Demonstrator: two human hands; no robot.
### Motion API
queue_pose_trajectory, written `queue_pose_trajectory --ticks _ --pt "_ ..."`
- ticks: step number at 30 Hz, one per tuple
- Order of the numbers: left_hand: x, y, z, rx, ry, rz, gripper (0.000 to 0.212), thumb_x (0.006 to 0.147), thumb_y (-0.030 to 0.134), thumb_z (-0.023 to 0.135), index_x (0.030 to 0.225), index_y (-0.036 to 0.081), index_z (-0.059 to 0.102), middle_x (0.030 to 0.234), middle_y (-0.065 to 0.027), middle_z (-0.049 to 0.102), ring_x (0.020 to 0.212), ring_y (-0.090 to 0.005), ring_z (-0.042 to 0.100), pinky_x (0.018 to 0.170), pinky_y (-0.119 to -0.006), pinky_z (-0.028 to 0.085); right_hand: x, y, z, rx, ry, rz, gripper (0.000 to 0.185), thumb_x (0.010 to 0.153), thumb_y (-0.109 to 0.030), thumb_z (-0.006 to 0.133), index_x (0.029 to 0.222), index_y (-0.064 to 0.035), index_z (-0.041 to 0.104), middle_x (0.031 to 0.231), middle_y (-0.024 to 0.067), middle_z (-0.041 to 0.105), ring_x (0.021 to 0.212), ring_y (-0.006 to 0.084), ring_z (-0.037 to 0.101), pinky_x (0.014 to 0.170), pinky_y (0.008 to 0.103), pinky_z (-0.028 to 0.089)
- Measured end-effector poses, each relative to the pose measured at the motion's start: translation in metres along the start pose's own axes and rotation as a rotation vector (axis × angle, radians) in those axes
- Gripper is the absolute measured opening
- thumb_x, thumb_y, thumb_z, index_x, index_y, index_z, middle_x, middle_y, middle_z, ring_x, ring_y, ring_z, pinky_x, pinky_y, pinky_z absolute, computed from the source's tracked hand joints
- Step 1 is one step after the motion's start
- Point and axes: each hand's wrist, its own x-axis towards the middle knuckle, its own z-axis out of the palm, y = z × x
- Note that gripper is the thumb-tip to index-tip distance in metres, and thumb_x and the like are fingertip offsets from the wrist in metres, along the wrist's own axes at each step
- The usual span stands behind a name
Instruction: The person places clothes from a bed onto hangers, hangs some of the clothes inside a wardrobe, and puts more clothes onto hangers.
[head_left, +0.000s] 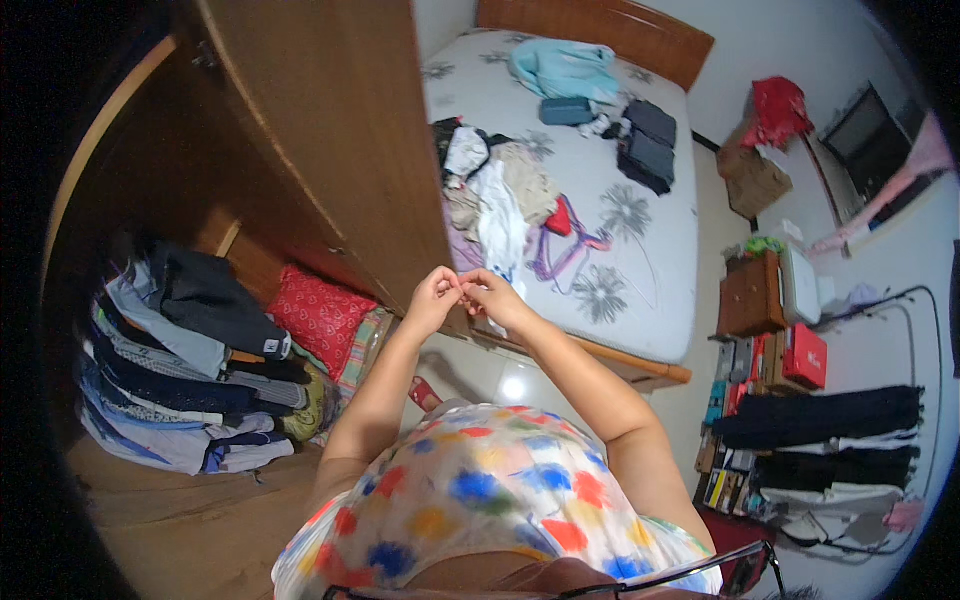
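My left hand (433, 304) and my right hand (496, 301) meet at the fingertips in front of my body, with fingers bent. Whether something small is pinched between them cannot be told. Beyond them, on the bed's near edge, lies a white garment (501, 225) with blue marks at its lower end. Around it is a pile of clothes, with a beige garment (525, 180) and a grey-and-black one (466, 152). Purple and pink clothes hangers (559, 251) rest beside the pile, near a small red item (559, 217).
An open wooden wardrobe door (330, 112) stands left of the bed (652, 247). Clothes hang inside the wardrobe (187, 352), above a red heart-patterned cushion (319, 319). Folded dark clothes (646, 150) and a light-blue blanket (566, 67) lie on the bed. A clothes rack (934, 360) stands right.
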Motion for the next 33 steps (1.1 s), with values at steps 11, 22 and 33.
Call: queue_pose_trajectory --ticks 11,22,33 --pt "0.057 -0.059 0.148 0.006 -0.277 -0.118 0.011 0.077 -0.003 0.052 0.083 0.004 0.045 0.072 -0.0084 0.059 0.067 -0.012 0.056 0.06 -0.022 0.044 -0.122 0.052 -0.155 0.124 0.442 0.117 0.017 0.086 -0.017 0.051 0.1 -0.0068 0.055 0.083 0.0008 0.056 0.055 0.0068 0.048 0.045 0.0195 0.037" --pt "0.182 -0.21 0.195 0.348 -0.355 -0.403 0.014 0.075 0.009 0.055 0.087 0.002 0.054 0.078 -0.0074 0.061 0.069 -0.0133 0.055 0.063 -0.026 0.044 -0.116 0.119 -0.273 0.294 0.729 0.357 0.017 0.088 -0.016 0.049 0.101 -0.0054 0.052 0.088 0.0015 0.056 0.056 0.0067 0.049 0.049 0.0198 0.039" --pt "0.3 -0.289 0.177 0.596 -0.416 -0.582 0.023 0.078 0.018 0.056 0.096 0.004 0.058 0.09 -0.013 0.062 0.081 -0.0243 0.059 0.072 -0.034 0.046 -0.003 0.181 -0.378 0.373 0.824 0.659 0.015 0.087 -0.014 0.049 0.1 -0.0053 0.052 0.085 0.002 0.057 0.055 0.0069 0.049 0.047 0.0198 0.039"
